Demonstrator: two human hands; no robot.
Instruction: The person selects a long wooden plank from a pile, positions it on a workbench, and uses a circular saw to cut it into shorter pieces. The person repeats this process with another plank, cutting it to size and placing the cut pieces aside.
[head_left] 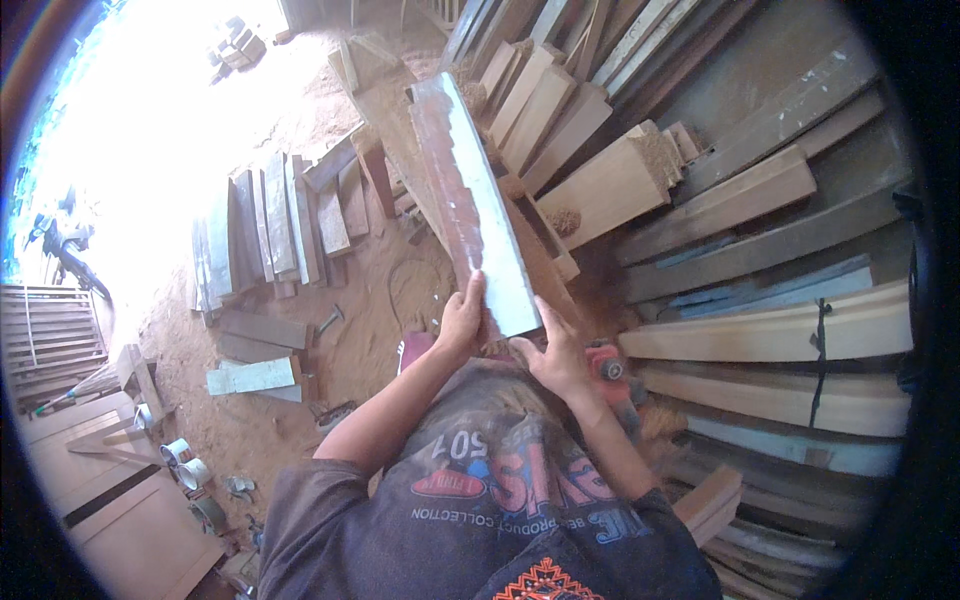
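A long wooden plank, reddish brown along its left side and glaring white along its right, stretches away from me over a wooden bench. My left hand is closed around its left edge near the close end, thumb lying on the top face. At the close right corner, my right hand grips the plank's end, with some fingers hidden beneath it. Just right of that hand sits a red power tool, partly covered by my arm.
Stacked timber fills the right side, with thick beams beyond the bench. On the sandy floor at left lie several boards, a hammer and a pale board. Tins stand by wooden panels.
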